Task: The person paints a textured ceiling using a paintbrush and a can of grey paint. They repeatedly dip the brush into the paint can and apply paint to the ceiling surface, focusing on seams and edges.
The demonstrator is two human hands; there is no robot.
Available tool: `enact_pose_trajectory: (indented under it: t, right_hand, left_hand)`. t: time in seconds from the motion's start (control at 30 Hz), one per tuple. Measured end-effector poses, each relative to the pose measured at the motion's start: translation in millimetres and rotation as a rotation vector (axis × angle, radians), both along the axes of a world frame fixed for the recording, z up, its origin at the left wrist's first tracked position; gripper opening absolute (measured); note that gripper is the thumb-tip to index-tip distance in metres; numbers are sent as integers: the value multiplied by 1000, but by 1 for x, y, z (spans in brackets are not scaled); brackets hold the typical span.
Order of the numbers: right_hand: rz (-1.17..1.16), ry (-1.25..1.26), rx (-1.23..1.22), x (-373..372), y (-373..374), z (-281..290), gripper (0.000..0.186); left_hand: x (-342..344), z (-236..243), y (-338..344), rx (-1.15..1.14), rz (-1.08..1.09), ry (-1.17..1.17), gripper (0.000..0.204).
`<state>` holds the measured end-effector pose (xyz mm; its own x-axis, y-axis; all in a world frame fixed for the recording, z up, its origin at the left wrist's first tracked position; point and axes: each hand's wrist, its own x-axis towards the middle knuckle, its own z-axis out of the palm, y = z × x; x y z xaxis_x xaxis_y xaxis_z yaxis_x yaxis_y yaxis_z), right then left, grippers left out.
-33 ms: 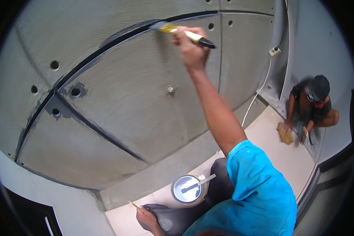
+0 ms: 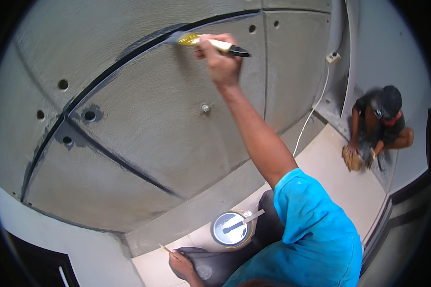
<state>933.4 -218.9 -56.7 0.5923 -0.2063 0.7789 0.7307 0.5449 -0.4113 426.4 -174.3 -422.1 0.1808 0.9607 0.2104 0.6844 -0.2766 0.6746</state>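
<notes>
My right hand (image 2: 222, 64) is raised to the grey wall (image 2: 148, 110), closed round the handle of a paintbrush (image 2: 189, 39). The brush has a yellow ferrule and a black handle end. Its blurred bristles meet the lower edge of a long dark groove (image 2: 148, 44). Low by my knee, my left hand (image 2: 180, 263) is closed on a thin pale stick (image 2: 164, 248), whose far end is hidden. In front of my legs stands an open tub (image 2: 251, 229) of glossy whitish-grey liquid. A flat stick (image 2: 253, 216) lies across it, its end coated grey.
To the right a person (image 2: 385, 115) in a dark cap crouches, hands on a brown lump (image 2: 352, 160) on the floor. A white cable (image 2: 316, 107) runs down from a socket (image 2: 333, 58). A metal stud (image 2: 205, 108) sticks out of the wall, which has several round holes.
My right hand and the brush have moved left along the groove. The view has shifted slightly. The other person's hands and the brown lump have moved a little.
</notes>
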Motion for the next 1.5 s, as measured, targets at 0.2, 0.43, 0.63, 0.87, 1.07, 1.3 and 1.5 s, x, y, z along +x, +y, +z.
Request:
enact_pose_trajectory:
  t: [0.2,0.43,0.63,0.87,1.07,1.3,1.5]
  right_hand:
    - [247,133,234,56,-21,-2,21]
    - [254,258,416,169,-93,0,13]
    - [-86,396,442,174,-119,6,14]
    - [-551,-17,349,118,-24,-16,16]
    - [-666,166,277,103,-37,-2,17]
    - [-396,228,358,91,-36,-3,15]
    - [-333,76,364,91,-8,-13,18]
  left_hand:
    - [12,13,-13,-10,7,-35,47]
    - [-16,-12,0,-57,9,-81,45]
    - [-7,-1,-6,7,-46,-65,43]
    - [-2,-6,-3,-15,-78,-82,40]
    - [-6,-12,-4,-29,-88,-148,41]
    - [-6,-2,-10,40,-85,-111,40]
    - [-8,0,-9,19,-111,-107,41]
